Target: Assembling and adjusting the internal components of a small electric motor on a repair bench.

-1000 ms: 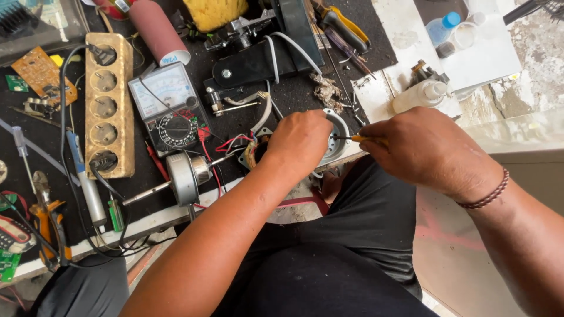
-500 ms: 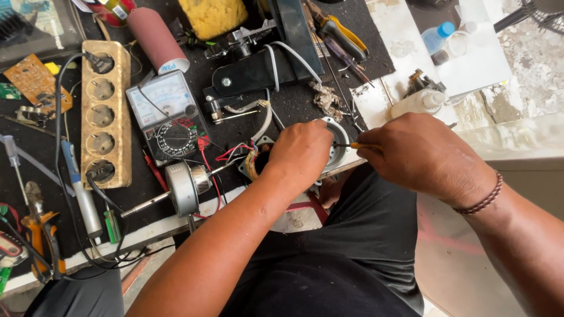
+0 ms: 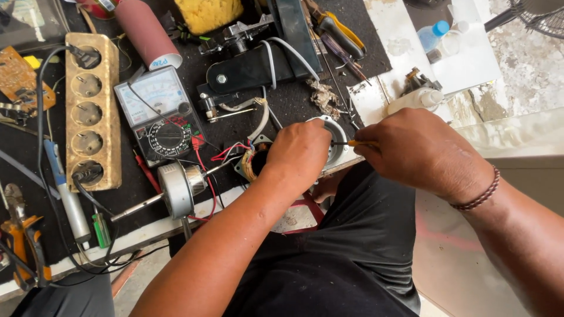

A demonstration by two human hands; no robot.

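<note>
My left hand [image 3: 298, 154] is closed over a small electric motor [image 3: 251, 164] with copper windings and a silver end housing [image 3: 337, 147], at the workbench's near edge. My right hand [image 3: 418, 151] grips a yellow-handled screwdriver [image 3: 354, 143], its thin tip pointing left into the housing next to my left fingers. Red, blue and white wires [image 3: 226, 152] run out of the motor toward the left. Most of the motor body is hidden under my left hand.
An analog multimeter [image 3: 160, 111] lies left of the motor, beside a wooden socket strip [image 3: 91, 111]. A motor rotor on a shaft [image 3: 176, 191] lies near the bench edge. A black bracket [image 3: 258, 64], pliers [image 3: 335, 26], soldering iron [image 3: 64, 188] and plastic bottles [image 3: 432, 35] surround them.
The view has shifted slightly; both hands stay on the motor and screwdriver with only small movement.
</note>
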